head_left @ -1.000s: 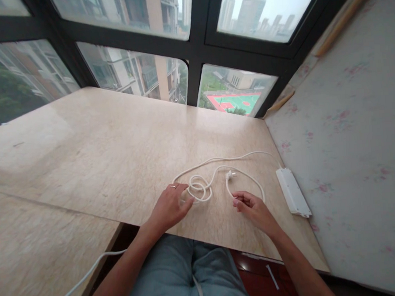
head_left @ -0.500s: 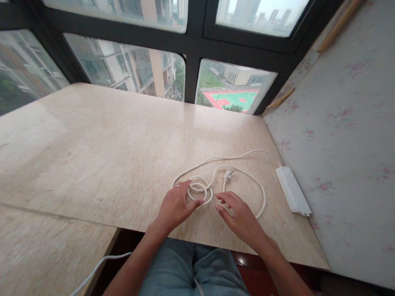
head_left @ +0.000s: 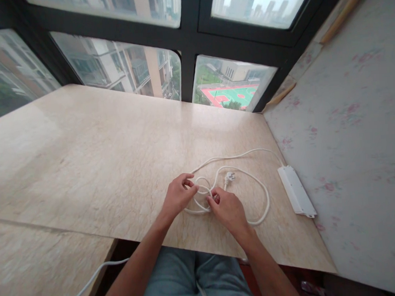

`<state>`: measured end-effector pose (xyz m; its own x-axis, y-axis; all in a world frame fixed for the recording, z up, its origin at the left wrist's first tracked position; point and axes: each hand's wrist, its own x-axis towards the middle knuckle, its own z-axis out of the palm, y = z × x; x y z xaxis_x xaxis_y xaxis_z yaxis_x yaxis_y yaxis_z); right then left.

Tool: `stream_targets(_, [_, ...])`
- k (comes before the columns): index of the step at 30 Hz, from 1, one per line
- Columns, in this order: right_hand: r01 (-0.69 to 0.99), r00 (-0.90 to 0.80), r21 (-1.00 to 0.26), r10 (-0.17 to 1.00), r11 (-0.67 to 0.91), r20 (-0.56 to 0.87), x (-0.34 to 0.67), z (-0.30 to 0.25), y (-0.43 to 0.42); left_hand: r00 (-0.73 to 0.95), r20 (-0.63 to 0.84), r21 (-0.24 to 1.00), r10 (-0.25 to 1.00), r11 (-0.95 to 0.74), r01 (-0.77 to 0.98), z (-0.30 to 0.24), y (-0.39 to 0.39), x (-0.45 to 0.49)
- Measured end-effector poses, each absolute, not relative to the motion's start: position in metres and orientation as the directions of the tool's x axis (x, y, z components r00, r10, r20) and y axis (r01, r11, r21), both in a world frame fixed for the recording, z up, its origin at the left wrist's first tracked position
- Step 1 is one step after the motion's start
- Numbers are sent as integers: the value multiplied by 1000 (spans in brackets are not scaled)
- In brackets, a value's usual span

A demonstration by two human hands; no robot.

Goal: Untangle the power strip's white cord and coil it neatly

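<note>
A white power cord (head_left: 258, 186) lies in loops on the beige stone sill (head_left: 116, 144). Its plug (head_left: 229, 178) rests just beyond my hands, and its far end runs to a white power strip (head_left: 295, 190) by the right wall. My left hand (head_left: 179, 196) pinches the small coiled part of the cord from the left. My right hand (head_left: 226, 207) grips the same coil from the right, its fingers curled round the strands. The two hands almost touch over the coil.
Dark-framed windows (head_left: 190, 44) rise behind the sill. A floral-papered wall (head_left: 351, 128) closes the right side. A lower stone ledge (head_left: 40, 267) sits at the left, with another white cable (head_left: 88, 282) hanging past its edge. My jeans-clad lap (head_left: 193, 283) is below.
My right hand has moved left from the cord's outer loop to the small coil and closed on it. My left hand's fingers have curled onto the coil. The outer loop has shifted slightly.
</note>
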<state>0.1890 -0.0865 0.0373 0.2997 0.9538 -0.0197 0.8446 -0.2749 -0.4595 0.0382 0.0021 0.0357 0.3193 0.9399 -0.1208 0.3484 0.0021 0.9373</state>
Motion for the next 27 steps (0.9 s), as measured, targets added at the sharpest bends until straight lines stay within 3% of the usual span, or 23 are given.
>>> stream_targets(5, [826,361,-501,926,-260,114,202,36,-85,299,-312,949,902,308,60,54,3,38])
stream_targets(9, [774,420,-584,889,-244,185,210,40,-80,340,-455,841,823,522,-139,73,4,36])
stream_targets(17, [746,416,-656,849,-114,326,219,38,-72,362,-604,604,710,704,-373,79,4,22])
stream_targets(20, [721,400,-690,851,-65,339,218,36,-70,276,-600,689,751,660,-299,65,0,14])
stream_targets(23, [687,386,-727,856,-18,343,215,35,-70,120,-469,877,875,478,-57,51,-6,10])
stream_targets(25, [675,389,-738,856,-13,341,213,35,-71,42,-250,954,967,238,184,51,-13,10])
stream_targets(27, [671,399,-742,852,-20,338,212,36,-71,61,58,909,996,-78,409,59,-23,15])
